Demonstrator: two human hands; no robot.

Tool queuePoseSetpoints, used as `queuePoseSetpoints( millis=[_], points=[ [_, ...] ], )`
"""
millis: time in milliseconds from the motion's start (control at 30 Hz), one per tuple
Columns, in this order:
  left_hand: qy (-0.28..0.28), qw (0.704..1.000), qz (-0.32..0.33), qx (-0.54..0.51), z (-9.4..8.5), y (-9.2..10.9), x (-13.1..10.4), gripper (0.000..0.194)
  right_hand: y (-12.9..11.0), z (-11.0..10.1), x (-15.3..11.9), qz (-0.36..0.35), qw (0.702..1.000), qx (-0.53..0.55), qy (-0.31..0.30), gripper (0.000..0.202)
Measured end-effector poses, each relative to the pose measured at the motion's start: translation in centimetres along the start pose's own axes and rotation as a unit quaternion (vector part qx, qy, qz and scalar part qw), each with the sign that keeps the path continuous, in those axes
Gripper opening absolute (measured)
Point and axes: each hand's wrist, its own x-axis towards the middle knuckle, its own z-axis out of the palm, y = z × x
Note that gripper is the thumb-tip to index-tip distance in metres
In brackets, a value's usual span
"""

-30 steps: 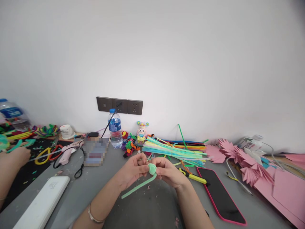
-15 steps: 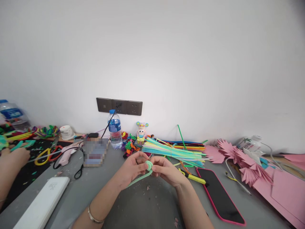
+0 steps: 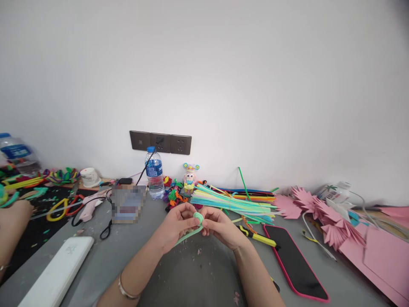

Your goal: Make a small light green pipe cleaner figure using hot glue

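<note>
At far L I'm seeing a co-worker's hand (image 3: 15, 217) reaching over a black mat (image 3: 41, 226); can't tell what its fingers are gripping. A white bar (image 3: 57, 273) is lying on the tabletop (image 3: 185, 281), a tub (image 3: 90, 177) is standing farther back by the wall (image 3: 223, 85). Next R, a bottle (image 3: 155, 177) is standing upright below the sockets (image 3: 160, 143). Front-center, my L hand (image 3: 177, 226), nearer than a figurine (image 3: 189, 182), is pinching a green coil (image 3: 198, 217) btwn thumb & fingers; the coil's tail is running L, just below that hand. My R hand (image 3: 220, 226) is also narrowing its fingers on the coil, pinching its R edge. Coil's sitting btwn both hands, above the tabletop. Stems (image 3: 236, 204) are lying behind; farther R, a yellow tool (image 3: 263, 239) is pointing its tip at a phone's (image 3: 297, 262) edge, & pink paper (image 3: 386, 260) is spreading beyond.
</note>
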Motion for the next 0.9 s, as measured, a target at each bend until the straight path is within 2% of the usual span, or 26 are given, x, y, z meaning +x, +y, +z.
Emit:
queuePoseSetpoints(
  millis=[433, 600, 733, 900],
  points=[
    [0.009, 0.999, 0.0, 0.034, 0.0, 0.2, 0.1, 0.029, 0.1, 0.1, 0.2, -0.016, 0.999, -0.031, 0.012, 0.021],
    [0.023, 1.0, -0.001, 0.001, 0.0, 0.3, -0.1, 0.033, 0.0, 0.1, 0.2, -0.019, 1.0, 0.004, 0.015, 0.022],
    [0.006, 0.999, 0.019, 0.028, 0.0, 0.3, -0.2, 0.027, -0.3, 0.2, 0.1, -0.018, 0.999, 0.035, 0.017, 0.023],
    [-0.005, 0.999, 0.025, 0.046, -0.1, 0.4, 0.0, 0.025, -1.0, 0.7, 0.0, 0.017, 0.997, 0.076, -0.011, 0.022]
  ],
)
